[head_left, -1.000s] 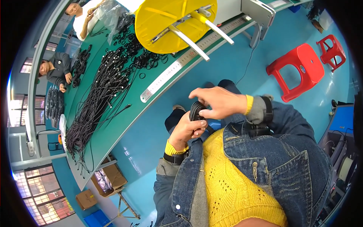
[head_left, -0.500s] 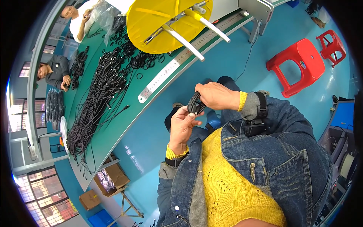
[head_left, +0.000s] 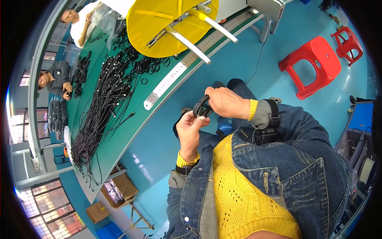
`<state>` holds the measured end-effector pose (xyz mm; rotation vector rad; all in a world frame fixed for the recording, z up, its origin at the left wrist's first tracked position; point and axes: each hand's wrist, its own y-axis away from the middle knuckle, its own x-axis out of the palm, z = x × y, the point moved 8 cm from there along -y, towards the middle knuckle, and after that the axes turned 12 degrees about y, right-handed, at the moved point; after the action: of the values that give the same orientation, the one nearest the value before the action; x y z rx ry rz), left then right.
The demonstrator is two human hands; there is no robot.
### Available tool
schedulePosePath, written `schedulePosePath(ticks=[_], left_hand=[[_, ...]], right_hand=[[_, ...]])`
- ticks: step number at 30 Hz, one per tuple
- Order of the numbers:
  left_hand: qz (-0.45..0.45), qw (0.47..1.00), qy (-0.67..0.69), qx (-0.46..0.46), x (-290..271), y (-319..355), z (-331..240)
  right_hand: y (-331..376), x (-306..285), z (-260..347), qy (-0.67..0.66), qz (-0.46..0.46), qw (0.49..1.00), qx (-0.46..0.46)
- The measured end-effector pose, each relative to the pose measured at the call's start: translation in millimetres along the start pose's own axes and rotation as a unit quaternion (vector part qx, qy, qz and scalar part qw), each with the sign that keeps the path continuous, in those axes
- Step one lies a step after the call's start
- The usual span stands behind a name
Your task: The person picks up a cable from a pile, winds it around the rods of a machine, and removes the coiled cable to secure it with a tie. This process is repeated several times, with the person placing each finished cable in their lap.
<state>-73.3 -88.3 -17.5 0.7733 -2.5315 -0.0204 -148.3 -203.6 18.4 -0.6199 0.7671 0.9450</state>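
A small coil of black cable [head_left: 202, 107] is held up between my two hands, just off the table's front edge. My left hand [head_left: 189, 128] pinches its lower side between thumb and fingers. My right hand [head_left: 227, 102] grips the coil's right side, with its fingertips curled over the top. Part of the coil is hidden behind the fingers. On the green table [head_left: 119, 135] to the left lies a long heap of loose black cables [head_left: 101, 107] with pale connector ends. Several small black rings [head_left: 153, 63] are scattered beyond the heap.
A steel ruler [head_left: 175, 77] runs along the table edge. A yellow round board with metal legs [head_left: 159, 28] stands at the back. Two co-workers [head_left: 59, 81] [head_left: 81, 24] are across the table. Red stools [head_left: 314, 63] stand right; cardboard boxes [head_left: 123, 185] sit below the table.
The coil has tilted and shifted slightly left in my hands, and my left hand has moved a little with it. The whole view has shifted slightly.
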Motion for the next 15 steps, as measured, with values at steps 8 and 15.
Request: schedulePosePath(ticks=[8, 15], left_hand=[[-0.069, 0.997, 0.002, -0.026, -13, -9, 7], [-0.050, 0.992, 0.072, -0.088, -9, -2, 16]], right_hand=[[7, 8, 4, 0.049, 0.004, 0.999, 0.014], [7, 10, -6, 0.027, -0.016, 1.000, 0.001]])
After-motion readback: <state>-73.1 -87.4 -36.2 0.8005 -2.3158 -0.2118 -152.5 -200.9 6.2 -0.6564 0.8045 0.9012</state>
